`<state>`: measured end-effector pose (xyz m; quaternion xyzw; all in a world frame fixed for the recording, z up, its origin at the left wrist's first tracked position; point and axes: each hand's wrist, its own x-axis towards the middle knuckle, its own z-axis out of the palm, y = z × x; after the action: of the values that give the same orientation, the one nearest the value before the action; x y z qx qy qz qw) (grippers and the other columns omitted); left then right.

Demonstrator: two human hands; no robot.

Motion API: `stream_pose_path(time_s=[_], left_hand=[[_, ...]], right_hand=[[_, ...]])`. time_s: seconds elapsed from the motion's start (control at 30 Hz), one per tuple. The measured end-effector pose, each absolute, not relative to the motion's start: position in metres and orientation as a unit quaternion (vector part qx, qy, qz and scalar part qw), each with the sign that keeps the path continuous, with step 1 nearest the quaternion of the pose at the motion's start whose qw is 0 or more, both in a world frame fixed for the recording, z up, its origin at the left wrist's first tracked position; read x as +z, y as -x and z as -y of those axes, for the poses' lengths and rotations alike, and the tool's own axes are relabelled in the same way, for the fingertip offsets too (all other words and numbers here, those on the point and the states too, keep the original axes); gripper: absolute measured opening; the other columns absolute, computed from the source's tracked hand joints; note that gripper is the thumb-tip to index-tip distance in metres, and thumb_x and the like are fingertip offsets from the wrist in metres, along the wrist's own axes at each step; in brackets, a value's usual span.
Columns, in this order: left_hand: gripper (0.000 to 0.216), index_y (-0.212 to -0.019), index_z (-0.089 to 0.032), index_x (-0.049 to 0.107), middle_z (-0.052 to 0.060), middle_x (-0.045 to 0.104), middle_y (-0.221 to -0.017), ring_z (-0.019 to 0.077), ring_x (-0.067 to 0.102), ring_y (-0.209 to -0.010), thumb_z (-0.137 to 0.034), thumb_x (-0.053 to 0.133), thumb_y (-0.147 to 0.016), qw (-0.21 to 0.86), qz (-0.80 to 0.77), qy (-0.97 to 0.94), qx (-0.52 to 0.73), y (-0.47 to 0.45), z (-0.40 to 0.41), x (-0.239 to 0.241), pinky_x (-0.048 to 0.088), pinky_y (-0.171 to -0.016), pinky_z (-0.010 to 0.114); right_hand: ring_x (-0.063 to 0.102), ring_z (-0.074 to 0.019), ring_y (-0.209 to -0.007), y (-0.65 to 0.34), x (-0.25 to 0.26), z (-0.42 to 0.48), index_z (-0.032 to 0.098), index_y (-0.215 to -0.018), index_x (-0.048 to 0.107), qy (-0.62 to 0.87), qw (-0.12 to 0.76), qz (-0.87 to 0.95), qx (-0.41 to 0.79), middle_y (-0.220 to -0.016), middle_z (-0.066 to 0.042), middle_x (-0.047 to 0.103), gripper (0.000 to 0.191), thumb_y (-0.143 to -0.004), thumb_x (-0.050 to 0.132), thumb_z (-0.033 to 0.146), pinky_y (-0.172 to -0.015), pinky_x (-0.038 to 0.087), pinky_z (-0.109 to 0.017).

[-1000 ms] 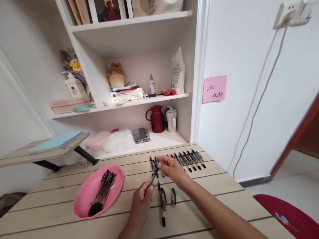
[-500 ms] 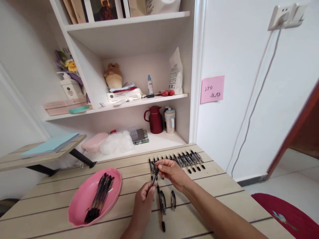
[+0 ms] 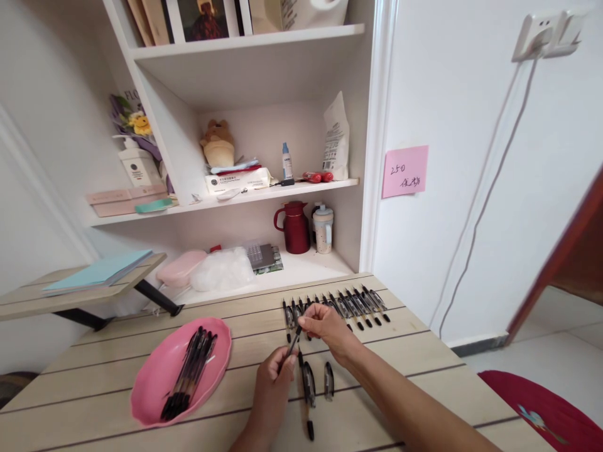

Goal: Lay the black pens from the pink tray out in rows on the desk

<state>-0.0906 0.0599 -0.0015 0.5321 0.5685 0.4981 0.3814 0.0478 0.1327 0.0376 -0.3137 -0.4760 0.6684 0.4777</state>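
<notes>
My left hand (image 3: 272,388) grips the lower end of a thin black pen part (image 3: 290,347) that points up and right. My right hand (image 3: 323,328) pinches its upper end, fingers closed on the tip. Just right of my left hand a black pen (image 3: 305,402) lies on the wooden table (image 3: 424,370), with two loose pen caps (image 3: 328,381) beside it. A row of several black pens (image 3: 348,302) lies along the table's far edge, behind my right hand. A pink oval dish (image 3: 155,383) at the left holds several more black pens.
White shelves behind the table hold a dark red jug (image 3: 294,227), a cup, a pink case (image 3: 181,269), a plastic bag and small bottles. A pink sticky note (image 3: 405,171) hangs on the wall. A low side table (image 3: 70,295) with a blue folder stands at left.
Both hands have stayed on the pen part; my right hand has slid a little nearer and lower along it. The view has shifted slightly.
</notes>
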Motion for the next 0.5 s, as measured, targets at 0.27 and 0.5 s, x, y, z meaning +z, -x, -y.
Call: stream_pose_path(time_s=[0.27, 0.5], left_hand=[[0.030, -0.077, -0.013, 0.063, -0.004, 0.044, -0.052, 0.0098, 0.037, -0.050, -0.040, 0.057, -0.066, 0.391, -0.568, -0.512, 0.512, 0.0891, -0.0580, 0.0023, 0.030, -0.049, 0.019], [0.032, -0.082, -0.013, 0.065, -0.005, 0.042, -0.049, 0.0080, 0.034, -0.045, -0.039, 0.057, -0.066, 0.402, -0.576, -0.503, 0.504, 0.0922, -0.0585, 0.0022, 0.027, -0.045, 0.019]], right_hand=[[0.043, -0.0067, -0.048, -0.0488, 0.0359, -0.1342, 0.016, -0.062, 0.053, 0.334, 0.479, 0.494, 0.644, -0.053, 0.005, 0.051, 0.032, -0.048, 0.074, 0.037, -0.049, 0.034, -0.021], [0.045, -0.0067, -0.050, -0.0483, 0.0348, -0.1349, 0.015, -0.066, 0.057, 0.312, 0.468, 0.492, 0.664, -0.058, 0.003, 0.055, 0.030, -0.050, 0.073, 0.036, -0.051, 0.035, -0.021]])
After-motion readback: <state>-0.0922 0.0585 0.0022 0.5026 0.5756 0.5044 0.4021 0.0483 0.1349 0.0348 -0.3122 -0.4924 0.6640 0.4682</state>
